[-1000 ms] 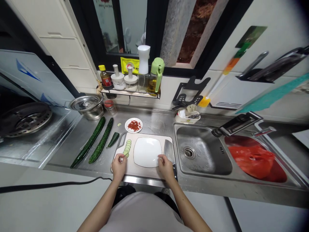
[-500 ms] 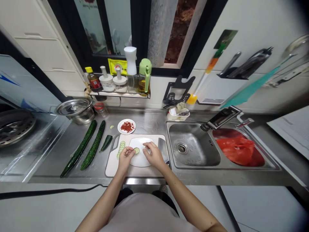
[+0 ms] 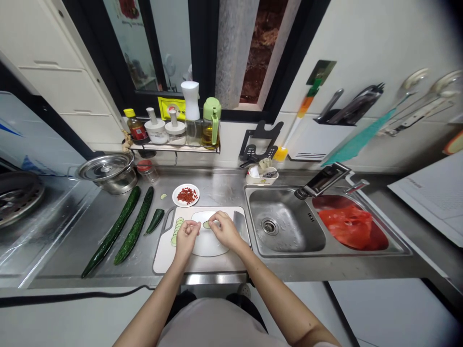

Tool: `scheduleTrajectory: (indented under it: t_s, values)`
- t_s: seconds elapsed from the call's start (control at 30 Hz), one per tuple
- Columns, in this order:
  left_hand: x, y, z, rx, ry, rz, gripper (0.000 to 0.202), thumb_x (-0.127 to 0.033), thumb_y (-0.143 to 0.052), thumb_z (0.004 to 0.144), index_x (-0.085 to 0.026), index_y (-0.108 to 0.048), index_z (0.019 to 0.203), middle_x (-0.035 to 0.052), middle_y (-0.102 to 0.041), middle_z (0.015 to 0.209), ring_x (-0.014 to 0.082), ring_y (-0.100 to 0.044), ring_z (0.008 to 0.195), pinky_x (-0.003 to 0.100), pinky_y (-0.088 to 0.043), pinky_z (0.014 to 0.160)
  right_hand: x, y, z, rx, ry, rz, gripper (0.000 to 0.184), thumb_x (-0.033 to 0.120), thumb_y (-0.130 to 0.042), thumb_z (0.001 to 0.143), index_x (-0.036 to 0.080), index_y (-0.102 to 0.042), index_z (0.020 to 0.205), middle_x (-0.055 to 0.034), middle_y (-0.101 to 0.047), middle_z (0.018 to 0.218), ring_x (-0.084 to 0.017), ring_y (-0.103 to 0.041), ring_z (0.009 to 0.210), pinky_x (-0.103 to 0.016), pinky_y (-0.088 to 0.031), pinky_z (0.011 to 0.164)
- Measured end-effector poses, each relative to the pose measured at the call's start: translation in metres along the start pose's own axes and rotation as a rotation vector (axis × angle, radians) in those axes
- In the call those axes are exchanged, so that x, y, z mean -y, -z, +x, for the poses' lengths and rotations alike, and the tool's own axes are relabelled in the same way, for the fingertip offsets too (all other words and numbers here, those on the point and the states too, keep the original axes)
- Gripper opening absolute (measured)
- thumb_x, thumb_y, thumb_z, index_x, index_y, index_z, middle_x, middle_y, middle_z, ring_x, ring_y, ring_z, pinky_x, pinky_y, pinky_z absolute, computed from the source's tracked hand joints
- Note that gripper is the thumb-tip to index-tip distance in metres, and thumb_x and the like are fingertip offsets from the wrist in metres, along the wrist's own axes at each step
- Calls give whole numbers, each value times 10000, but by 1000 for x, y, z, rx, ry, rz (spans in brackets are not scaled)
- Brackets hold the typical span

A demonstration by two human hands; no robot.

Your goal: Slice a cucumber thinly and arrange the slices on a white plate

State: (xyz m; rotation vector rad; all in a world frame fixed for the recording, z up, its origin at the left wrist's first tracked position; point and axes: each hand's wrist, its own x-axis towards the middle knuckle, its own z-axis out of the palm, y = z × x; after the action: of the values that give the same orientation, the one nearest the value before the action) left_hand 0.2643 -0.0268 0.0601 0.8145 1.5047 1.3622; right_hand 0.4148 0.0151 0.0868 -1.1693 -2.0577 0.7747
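Both my hands hover over a white square plate (image 3: 206,243) that lies on a white cutting board (image 3: 163,255). My right hand (image 3: 224,230) pinches a cucumber slice (image 3: 207,224) above the plate's far part. Curled with its fingers drawn together, my left hand (image 3: 187,237) sits just left of that slice; what it holds, if anything, I cannot make out. A row of cucumber slices (image 3: 177,229) lies on the board's left side. A cleaver blade (image 3: 239,221) rests on the board's right edge, behind my right hand.
Two whole cucumbers (image 3: 123,226) and a short cucumber end (image 3: 155,220) lie left of the board. A small dish of chopped red chilli (image 3: 185,195) sits behind it. To the right is a sink (image 3: 285,226), then a basin with a red bag (image 3: 347,226). A lidded pot (image 3: 106,171) stands far left.
Both hands moved from the board's near edge up over the plate. A cucumber slice left the row and is now pinched in my right hand above the plate.
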Motion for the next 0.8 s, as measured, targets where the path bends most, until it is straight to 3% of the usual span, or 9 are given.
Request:
scheduleTrajectory:
  t_s: [0.13,0.33,0.6,0.8]
  values:
    - [-6,-8,-1,90,215,-115,463,-556,-662,671,-161,-547,882,-36,-566,588,55,-406,437,190,-236,435,-3,1,2,-13,-4,34,88,186,-528,851,196,-595,795,-13,-588,840,-160,-528,873,-284,-392,808]
    - [-13,-16,1,140,406,-246,473,-482,-706,634,-189,-530,961,-25,-624,706,45,-454,476,158,-258,447,-2,5,-2,23,68,-34,126,212,-510,886,205,-635,884,-30,-584,884,-171,-512,902,-299,-390,820]
    - [-20,-14,4,122,408,-290,529,-330,-758,546,-202,-503,992,-12,-650,749,38,-451,490,147,-251,449,-2,6,-5,44,117,-94,130,228,-502,898,213,-631,910,-41,-583,912,-182,-500,922,-316,-394,821]
    - [-21,-13,6,87,271,-197,565,-353,-777,516,-191,-510,988,-55,-585,637,47,-445,496,157,-244,467,-2,3,-6,35,97,-70,83,253,-533,877,204,-601,877,-33,-582,904,-174,-509,907,-303,-394,808]
